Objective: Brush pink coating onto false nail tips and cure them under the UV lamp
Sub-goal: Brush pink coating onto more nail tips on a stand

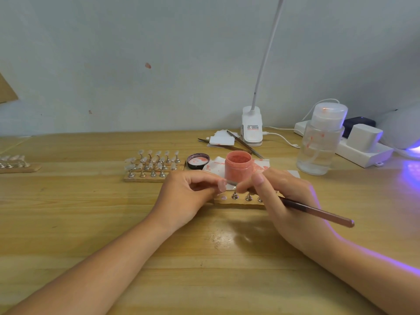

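While the left hand (181,196) pinches a false nail tip (222,185), the right hand (281,196) lays a brush (318,212) to it.

Seen from the head camera, left thumb and fingers curl round the pale tip, just above a wooden stand (238,202) with metal pegs; right fingers grip the brush shaft, its bristles touching the tip. Behind them stand an open pink jar (238,165), its lid (197,160) beside it, and racks of clear tips (152,164). Violet light from the UV lamp (409,142) glows at the table's (91,223) right edge.
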The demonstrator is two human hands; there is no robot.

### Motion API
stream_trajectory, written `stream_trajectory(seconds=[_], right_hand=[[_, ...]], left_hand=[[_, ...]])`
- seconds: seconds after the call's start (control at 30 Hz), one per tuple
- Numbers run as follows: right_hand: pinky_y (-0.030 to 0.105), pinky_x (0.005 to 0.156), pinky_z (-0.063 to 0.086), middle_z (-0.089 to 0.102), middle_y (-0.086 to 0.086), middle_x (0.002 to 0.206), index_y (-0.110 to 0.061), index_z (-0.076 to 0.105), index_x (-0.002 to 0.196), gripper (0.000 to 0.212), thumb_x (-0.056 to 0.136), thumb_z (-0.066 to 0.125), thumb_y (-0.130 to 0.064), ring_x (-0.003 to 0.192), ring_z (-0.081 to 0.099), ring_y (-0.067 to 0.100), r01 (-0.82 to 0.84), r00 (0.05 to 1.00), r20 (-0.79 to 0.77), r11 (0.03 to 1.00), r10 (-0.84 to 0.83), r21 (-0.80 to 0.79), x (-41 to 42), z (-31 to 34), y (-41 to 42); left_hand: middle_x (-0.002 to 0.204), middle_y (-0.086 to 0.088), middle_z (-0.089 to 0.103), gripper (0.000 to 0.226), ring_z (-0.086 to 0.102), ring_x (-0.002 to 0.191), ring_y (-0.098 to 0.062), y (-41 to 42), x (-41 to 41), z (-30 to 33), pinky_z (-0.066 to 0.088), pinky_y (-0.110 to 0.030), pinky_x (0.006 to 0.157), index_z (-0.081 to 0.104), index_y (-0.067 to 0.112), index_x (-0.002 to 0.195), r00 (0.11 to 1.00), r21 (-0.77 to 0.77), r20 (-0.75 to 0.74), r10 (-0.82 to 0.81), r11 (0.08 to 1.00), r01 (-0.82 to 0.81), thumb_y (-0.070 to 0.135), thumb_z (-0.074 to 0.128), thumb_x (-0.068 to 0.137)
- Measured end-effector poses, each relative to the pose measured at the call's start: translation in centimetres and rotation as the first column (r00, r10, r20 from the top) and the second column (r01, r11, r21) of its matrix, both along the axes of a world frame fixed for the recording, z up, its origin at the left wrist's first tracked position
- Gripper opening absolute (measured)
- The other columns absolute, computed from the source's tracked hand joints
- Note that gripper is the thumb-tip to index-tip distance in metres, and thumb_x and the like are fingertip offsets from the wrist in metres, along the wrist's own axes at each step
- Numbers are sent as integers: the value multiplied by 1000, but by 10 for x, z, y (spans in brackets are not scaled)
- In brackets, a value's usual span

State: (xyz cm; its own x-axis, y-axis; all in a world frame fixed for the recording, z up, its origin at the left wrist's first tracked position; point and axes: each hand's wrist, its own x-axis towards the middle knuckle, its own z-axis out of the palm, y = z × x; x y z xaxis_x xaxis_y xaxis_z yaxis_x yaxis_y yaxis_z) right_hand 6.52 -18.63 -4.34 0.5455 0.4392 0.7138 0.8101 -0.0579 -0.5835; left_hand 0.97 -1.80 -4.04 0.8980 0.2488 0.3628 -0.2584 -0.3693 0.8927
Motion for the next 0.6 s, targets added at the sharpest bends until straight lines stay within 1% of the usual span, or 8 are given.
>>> stream_trajectory(seconds=[0.07,0.13,0.23,0.27,0.3,0.37,0.5,0.6], right_hand=[[19,73,39,65,-13,63,-20,68,63,43,89,39,-37,66,57,0,-27,999,-39,1000,26,-10,0,-1,0],[24,73,41,65,-9,58,-20,67,61,44,89,38,-37,63,59,2,-31,998,-62,999,33,24,-1,-2,-2],[30,69,46,65,-9,62,-20,67,67,40,90,38,-34,64,60,4,-20,997,-69,995,27,101,-1,1,-3],[31,68,47,65,-10,65,-20,66,68,39,91,37,-34,66,60,5,-15,997,-71,994,23,106,-1,2,-3],[32,68,47,65,-11,67,-19,66,69,39,91,36,-34,68,60,6,-8,997,-74,995,16,99,-1,2,-3],[30,69,47,65,-12,70,-17,66,71,40,91,36,-35,71,60,5,1,997,-77,997,5,75,-1,2,-3],[25,69,44,63,-15,72,-21,67,74,38,91,36,-37,73,58,5,24,999,-36,1000,-23,11,-2,3,-3],[15,70,39,59,-21,71,-25,65,73,35,91,38,-37,72,55,-2,9,1000,0,1000,-9,-30,-3,3,-1]], left_hand=[[76,3,72,31,68,74,-12,0,0,0,55,-35,80,73,26,60,1000,-5,-4,11,1000,-11,-2,70,71],[74,6,71,26,67,72,-10,0,0,0,56,-32,75,72,29,60,1000,2,0,30,1000,-30,6,72,71],[75,12,70,5,64,68,-3,-3,-1,2,51,-17,62,70,29,60,998,25,19,55,998,-56,27,72,64],[75,13,69,4,61,65,0,-3,-1,2,47,-14,58,69,28,62,998,28,18,67,997,-68,31,71,62],[76,13,69,9,59,62,2,-3,-1,2,45,-12,56,69,25,63,997,29,15,75,997,-76,33,71,61],[75,8,70,14,58,60,-1,-3,-1,2,46,-14,55,69,22,66,997,27,4,78,997,-78,34,71,61],[69,0,69,17,61,57,-12,-3,-3,2,50,-26,55,70,21,67,996,27,-6,89,996,-89,37,72,60],[67,1,69,15,60,57,-12,-3,-2,1,48,-24,54,70,21,66,994,29,-14,105,994,-104,35,73,61]])
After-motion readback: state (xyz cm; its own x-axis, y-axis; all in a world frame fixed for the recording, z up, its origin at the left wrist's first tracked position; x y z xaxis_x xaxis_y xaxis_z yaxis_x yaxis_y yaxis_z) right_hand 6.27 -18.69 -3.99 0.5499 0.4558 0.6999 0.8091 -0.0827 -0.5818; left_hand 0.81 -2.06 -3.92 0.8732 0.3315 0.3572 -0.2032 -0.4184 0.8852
